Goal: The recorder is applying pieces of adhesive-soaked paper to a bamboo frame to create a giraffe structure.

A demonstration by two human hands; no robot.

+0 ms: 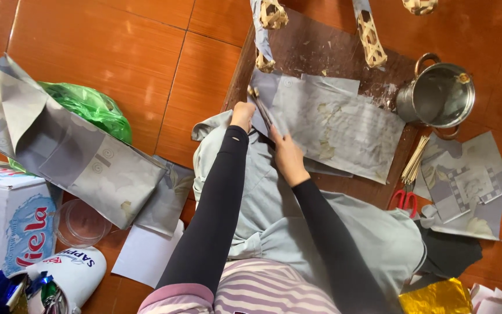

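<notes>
My left hand (242, 114) grips the near end of a thin bamboo stick (259, 104) at the left edge of a grey patterned paper sheet (338, 125). My right hand (286, 154) rests on the same sheet's near edge and touches the stick's lower end. The sheet lies on a dark wooden board (315, 49) on the floor. Both arms wear black sleeves, and a grey cloth covers my lap below them.
A steel pot (437, 96) stands at the board's right end, with bamboo sticks (415, 160), red scissors (403, 200) and more grey paper (466, 186) nearby. Woven bamboo frames (372, 38) lie at the top. Folded grey paper (71, 148), a green bag (91, 104) and a cardboard box (7, 221) are left.
</notes>
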